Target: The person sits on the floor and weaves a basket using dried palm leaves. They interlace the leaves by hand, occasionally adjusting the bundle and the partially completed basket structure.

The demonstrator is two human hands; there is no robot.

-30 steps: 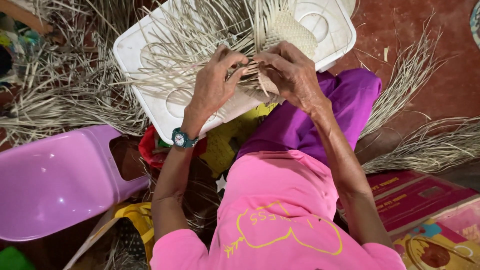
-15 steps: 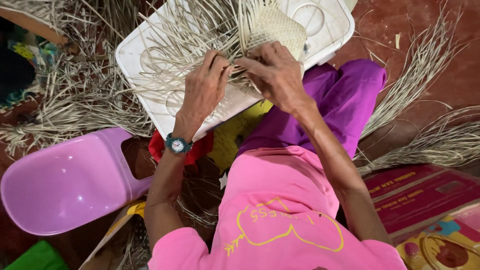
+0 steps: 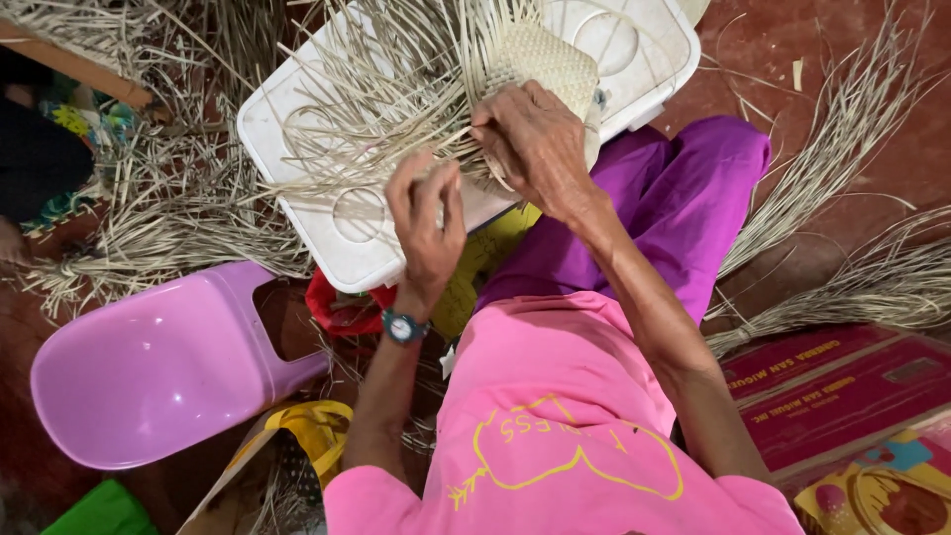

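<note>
A partly woven pale straw piece (image 3: 540, 59) with many loose strands fanning left lies over a white plastic lid (image 3: 644, 50) on my lap. My right hand (image 3: 535, 139) grips the woven part at its lower edge. My left hand (image 3: 428, 226), with a watch on the wrist, pinches a few loose straw strands (image 3: 376, 119) just below and left of the weave. I wear a pink shirt and purple trousers (image 3: 684, 198).
A pink plastic chair (image 3: 158, 367) lies tipped at the left. Heaps of dry straw (image 3: 149, 208) cover the red floor at the left and at the right (image 3: 852, 267). Red cardboard (image 3: 842, 386) lies at the lower right, a yellow bag (image 3: 307, 426) below.
My left hand has drawn down and away from the weave, pulling strands with it. My right hand has stayed on the woven part. The view has shifted slightly.
</note>
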